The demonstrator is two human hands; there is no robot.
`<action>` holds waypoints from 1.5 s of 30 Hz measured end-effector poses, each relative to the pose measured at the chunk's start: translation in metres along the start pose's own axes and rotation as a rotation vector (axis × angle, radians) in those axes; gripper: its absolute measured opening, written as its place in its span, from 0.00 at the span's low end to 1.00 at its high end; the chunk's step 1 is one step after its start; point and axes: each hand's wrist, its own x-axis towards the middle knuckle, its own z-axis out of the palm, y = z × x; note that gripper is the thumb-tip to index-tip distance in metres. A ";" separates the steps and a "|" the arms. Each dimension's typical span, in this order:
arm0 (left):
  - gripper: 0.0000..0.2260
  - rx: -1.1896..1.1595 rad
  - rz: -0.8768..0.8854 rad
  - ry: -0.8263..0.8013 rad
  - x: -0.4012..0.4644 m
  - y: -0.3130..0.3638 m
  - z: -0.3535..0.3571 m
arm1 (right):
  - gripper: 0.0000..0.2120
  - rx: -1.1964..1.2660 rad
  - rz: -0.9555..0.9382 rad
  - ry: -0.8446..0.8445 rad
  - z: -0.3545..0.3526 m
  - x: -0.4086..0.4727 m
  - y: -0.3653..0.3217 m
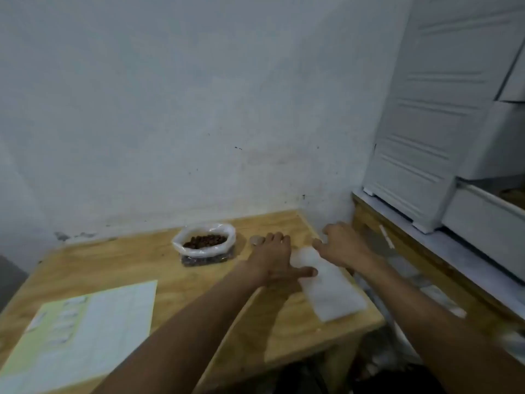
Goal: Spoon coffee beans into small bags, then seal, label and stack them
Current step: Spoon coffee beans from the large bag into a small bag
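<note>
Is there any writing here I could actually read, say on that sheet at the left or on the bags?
No text can be read in this picture.
Sheet: rows of print and small marks along its yellow strip, all too blurred to read.
Bag of beans: no label or print visible.
White stack of small bags: plain, no print visible.
Cabinet: no writing visible.

Dim, soft, blurred, edges warped
</note>
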 end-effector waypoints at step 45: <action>0.05 -1.139 -0.129 0.744 -0.030 -0.062 -0.069 | 0.13 1.020 0.073 0.331 -0.019 0.022 -0.092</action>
